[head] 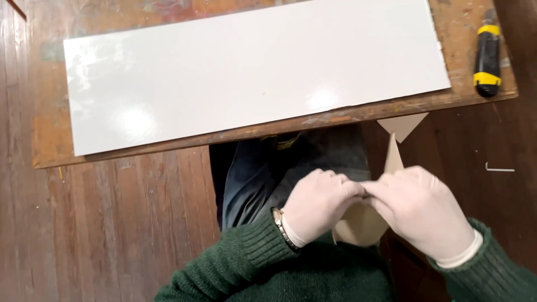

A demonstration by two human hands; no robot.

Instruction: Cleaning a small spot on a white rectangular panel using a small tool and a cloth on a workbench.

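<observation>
Both my hands wear thin white gloves and meet over my lap, below the table's front edge. My left hand (316, 204) and my right hand (422, 210) pinch together the top of a tan cardboard piece (361, 226), whose pointed tip (393, 154) sticks up between them. Most of the piece is hidden under my fingers. A gold bracelet sits on my left wrist, and green knit sleeves cover both arms.
A large glossy white panel (251, 72) lies on a worn wooden table (47, 140). A black and yellow utility knife (488, 53) rests at the table's right end. On the wooden floor lie a tan cardboard triangle (404, 124) and a small hex key (498, 168).
</observation>
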